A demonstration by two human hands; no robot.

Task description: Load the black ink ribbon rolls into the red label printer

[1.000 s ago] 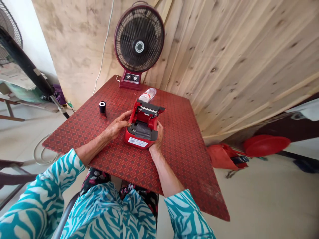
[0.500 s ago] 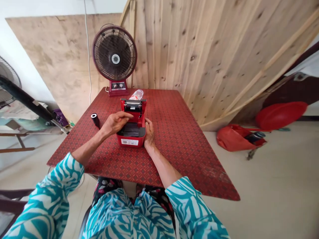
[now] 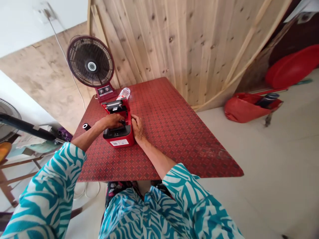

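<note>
Left hand [image 3: 112,121] right over the open red thermal label printer [image 3: 124,132], fingers [image 3: 122,122] curled down into its open top, tips hidden by the knuckles, so no telling whether they pinch anything in there. Right hand [image 3: 137,127] up against the printer's right side, fingers together and bent, palm toward the red casing, no pinch in sight. Printer sitting on the red patterned surface [image 3: 169,132], toward the far left corner, lid [image 3: 116,106] raised toward the back, barcode sticker [image 3: 119,142] facing the person. Just behind the lid, a clear plastic bottle [image 3: 124,93] lying on its side, touching distance from a maroon desk fan [image 3: 91,61] on its red control base [image 3: 104,90], right at the far edge. Out to the left, well apart from the printer, a small black roll [image 3: 86,126] standing on end near the surface's edge, just past the left wrist. Teal-and-white striped sleeves [image 3: 47,192] across the foreground. Beyond the surface, down on the floor [image 3: 249,166], a red bag [image 3: 243,108] beside a plank wall [image 3: 174,43], and a red basin [image 3: 292,70] farther along.
</note>
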